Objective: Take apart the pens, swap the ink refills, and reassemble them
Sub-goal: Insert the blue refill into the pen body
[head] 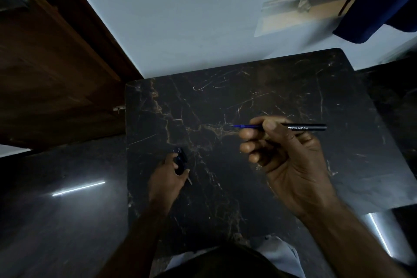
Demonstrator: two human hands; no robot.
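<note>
My right hand (284,158) grips a black pen barrel (309,127) with white lettering, held level above the table. A blue ink refill (246,126) sticks out of the barrel to the left, its tip bare. Lower left, my left hand (168,176) rests on the dark marble table (225,101) and is closed on dark pen parts (180,161), among them what looks like a cap with a clip. A thin pale tip (189,180) pokes out below that hand's fingers. Exactly which pieces my left hand holds is hard to tell in the dim light.
The table is small and square, with a pale wall (169,18) beyond its far edge. A dark wooden door (45,63) stands at the left. Blue cloth (383,2) hangs at the upper right. Glossy dark floor (67,210) surrounds the table.
</note>
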